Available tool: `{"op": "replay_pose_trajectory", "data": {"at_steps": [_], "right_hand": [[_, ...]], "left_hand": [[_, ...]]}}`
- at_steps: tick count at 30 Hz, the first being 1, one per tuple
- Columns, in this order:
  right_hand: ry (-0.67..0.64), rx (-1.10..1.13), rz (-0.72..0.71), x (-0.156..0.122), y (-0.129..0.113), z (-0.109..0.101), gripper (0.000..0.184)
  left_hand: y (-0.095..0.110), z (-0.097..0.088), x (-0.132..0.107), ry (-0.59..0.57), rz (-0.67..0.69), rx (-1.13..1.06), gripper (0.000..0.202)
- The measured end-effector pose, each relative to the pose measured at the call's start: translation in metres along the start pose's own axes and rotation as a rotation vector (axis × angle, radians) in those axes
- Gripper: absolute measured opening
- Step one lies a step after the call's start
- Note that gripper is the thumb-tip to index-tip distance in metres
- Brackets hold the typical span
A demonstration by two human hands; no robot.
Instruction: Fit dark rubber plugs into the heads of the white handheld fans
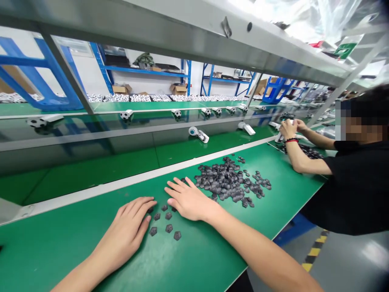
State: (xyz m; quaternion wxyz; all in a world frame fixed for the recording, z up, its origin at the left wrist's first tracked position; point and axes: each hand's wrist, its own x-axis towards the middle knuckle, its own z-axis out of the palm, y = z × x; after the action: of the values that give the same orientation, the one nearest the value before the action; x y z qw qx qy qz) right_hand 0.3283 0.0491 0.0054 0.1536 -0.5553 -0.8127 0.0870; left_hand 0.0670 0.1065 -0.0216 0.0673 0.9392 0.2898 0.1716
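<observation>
One smooth green tabletop (pixel 60 239). On it, a heap (pixel 223 180) of matte dark pentagons. Left hand (pixel 127 227) palm down, fingers loosely curved, thumb parted; right hand (pixel 190 200) splayed beside heap. Between hands, loose pentagons (pixel 169 228), markings too small to read.

dark piece (pixel 174 209) partly hidden, forearms (pixel 258 251) cropped

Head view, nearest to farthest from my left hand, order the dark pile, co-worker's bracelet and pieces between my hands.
1. Pieces, just right of your left hand.
2. Dark pile, beyond your right hand.
3. Co-worker's bracelet, past the pile.
</observation>
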Motion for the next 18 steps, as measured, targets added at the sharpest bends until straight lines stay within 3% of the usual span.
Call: {"op": "replay_pose_trajectory", "data": {"at_steps": [6, 11, 18], "right_hand": [[-0.088, -0.099, 0.023, -0.004, 0.021, -0.01, 0.05], [-0.061, -0.187, 0.024, -0.007, 0.041, -0.02, 0.045], [0.0, -0.161, 0.232, -0.017, 0.073, -0.038, 0.044]], "left_hand": [[0.004, -0.004, 0.002, -0.024, -0.004, 0.007, 0.035], [0.005, -0.005, 0.001, -0.041, -0.007, 0.002, 0.035], [0.007, -0.008, 0.001, -0.052, -0.008, -0.01, 0.036]]}}
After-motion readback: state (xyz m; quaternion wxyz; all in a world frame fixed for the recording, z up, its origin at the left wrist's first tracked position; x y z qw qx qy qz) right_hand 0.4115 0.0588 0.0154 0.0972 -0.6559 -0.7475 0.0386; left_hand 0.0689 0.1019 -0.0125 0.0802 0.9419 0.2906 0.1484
